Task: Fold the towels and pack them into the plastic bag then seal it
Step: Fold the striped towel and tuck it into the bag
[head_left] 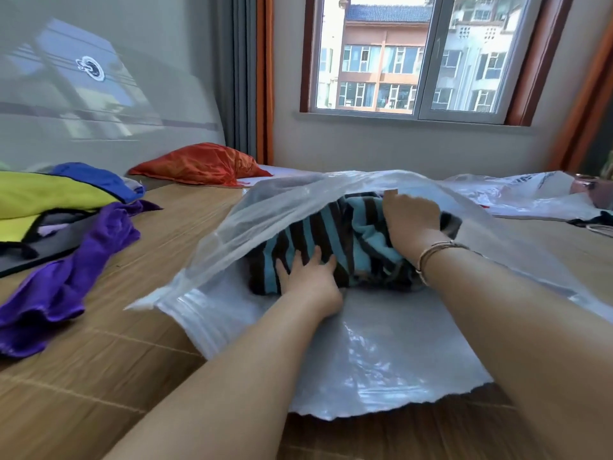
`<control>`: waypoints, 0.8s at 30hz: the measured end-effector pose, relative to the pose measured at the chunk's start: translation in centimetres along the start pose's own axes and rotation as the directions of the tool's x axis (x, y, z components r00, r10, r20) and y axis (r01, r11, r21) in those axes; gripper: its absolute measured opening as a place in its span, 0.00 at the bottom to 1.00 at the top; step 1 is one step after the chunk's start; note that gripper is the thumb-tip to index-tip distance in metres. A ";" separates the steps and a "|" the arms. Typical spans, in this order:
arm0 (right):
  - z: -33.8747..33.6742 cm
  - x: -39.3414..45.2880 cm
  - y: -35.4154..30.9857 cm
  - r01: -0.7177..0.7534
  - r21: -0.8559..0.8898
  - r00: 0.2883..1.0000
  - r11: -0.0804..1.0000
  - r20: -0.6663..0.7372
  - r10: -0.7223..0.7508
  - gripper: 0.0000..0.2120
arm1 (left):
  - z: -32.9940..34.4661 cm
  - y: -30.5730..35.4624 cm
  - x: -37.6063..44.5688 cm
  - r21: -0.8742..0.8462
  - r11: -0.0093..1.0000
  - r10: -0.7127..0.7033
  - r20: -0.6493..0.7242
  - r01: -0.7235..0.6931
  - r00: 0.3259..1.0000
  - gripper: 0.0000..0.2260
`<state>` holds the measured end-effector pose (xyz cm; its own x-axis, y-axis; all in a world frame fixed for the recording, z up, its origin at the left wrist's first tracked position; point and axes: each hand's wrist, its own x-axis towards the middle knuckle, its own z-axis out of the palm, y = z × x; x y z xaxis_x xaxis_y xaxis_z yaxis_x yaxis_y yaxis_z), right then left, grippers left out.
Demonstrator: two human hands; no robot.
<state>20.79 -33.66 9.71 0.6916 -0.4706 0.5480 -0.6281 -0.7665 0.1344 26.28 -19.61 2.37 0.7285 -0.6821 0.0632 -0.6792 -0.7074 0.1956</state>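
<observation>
A large clear plastic bag (381, 353) lies on the bamboo mat with its mouth open toward me, its upper sheet lifted. Inside sits a folded towel (318, 240) striped in light blue and dark brown. My left hand (310, 280) is inside the bag mouth, its straight fingers pressing against the towel's near edge. My right hand (413, 220), with thin bracelets on the wrist, lies over the towel's top right part, fingers bent down onto it under the upper sheet.
At the left lie a purple towel (66, 280), a yellow cloth (49, 197), a blue cloth (96, 177) and a dark mat. An orange pillow (199, 164) sits at the back. Another plastic bag (530, 197) lies at the far right.
</observation>
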 end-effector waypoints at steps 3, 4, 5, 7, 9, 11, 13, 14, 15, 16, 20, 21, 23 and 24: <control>1.8 -1.1 0.2 -0.092 0.107 0.989 0.990 0.129 0.078 0.26 | 0.1 -0.2 0.0 -0.005 1.000 0.007 0.018 -0.007 1.000 0.32; 2.8 -1.6 0.5 -0.104 0.148 0.973 0.984 0.220 0.069 0.33 | 0.3 -0.4 0.0 0.012 1.000 0.013 0.011 -0.013 1.000 0.33; 3.7 -2.1 1.1 -0.129 0.185 0.944 0.974 0.323 0.064 0.37 | 0.5 -0.5 -0.2 0.034 0.999 0.019 -0.004 -0.019 1.000 0.33; 5.0 -2.6 2.3 -0.185 0.251 0.876 0.950 0.480 0.044 0.41 | 1.2 -0.8 -0.3 0.074 0.997 0.036 -0.038 -0.033 0.999 0.33; 5.5 -3.3 2.8 -0.175 0.274 0.860 0.946 0.511 0.011 0.41 | 2.0 -1.0 -0.4 0.094 0.994 0.053 -0.063 -0.047 0.997 0.32; 5.8 -3.8 2.2 -0.135 0.231 0.883 0.964 0.469 0.012 0.37 | 2.7 -1.2 -0.5 0.103 0.993 0.065 -0.085 -0.056 0.994 0.31; 5.9 -3.6 1.5 -0.098 0.136 0.912 0.986 0.409 0.034 0.34 | 3.1 -1.2 -0.6 0.110 0.991 0.083 -0.091 -0.073 0.992 0.29; 6.1 -3.1 1.3 -0.091 0.078 0.918 0.993 0.392 0.054 0.33 | 3.2 -1.2 -0.6 0.117 0.990 0.092 -0.088 -0.081 0.992 0.28; 6.3 -2.4 1.1 -0.092 0.015 0.918 0.996 0.388 0.079 0.32 | 3.3 -1.2 -0.7 0.123 0.989 0.096 -0.087 -0.085 0.992 0.28; 6.5 -1.4 0.9 -0.095 -0.045 0.916 0.994 0.386 0.105 0.32 | 3.3 -1.2 -0.6 0.127 0.988 0.098 -0.089 -0.087 0.991 0.27; 7.3 0.3 -0.4 -0.092 -0.247 0.941 0.965 0.295 0.165 0.29 | 3.7 -1.4 -0.5 0.123 0.988 0.104 -0.111 -0.090 0.988 0.27; 7.2 0.0 -1.0 -0.046 -0.294 0.975 0.955 0.197 0.107 0.27 | 3.8 -1.4 -0.5 0.121 0.989 0.103 -0.117 -0.089 0.988 0.27; 7.0 -1.0 -1.9 0.046 -0.277 0.999 0.960 0.012 -0.045 0.21 | 3.8 -1.5 -0.4 0.117 0.989 0.102 -0.121 -0.088 0.987 0.27; 6.9 -1.6 -1.9 0.065 -0.184 0.998 0.981 -0.010 -0.068 0.21 | 3.8 -1.5 -0.4 0.119 0.989 0.102 -0.122 -0.087 0.987 0.27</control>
<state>23.34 -34.51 2.87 0.7291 -0.4127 0.5460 -0.6365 -0.7020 0.3194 26.65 -18.97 -1.63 0.6610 -0.7226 0.2022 -0.7459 -0.6622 0.0718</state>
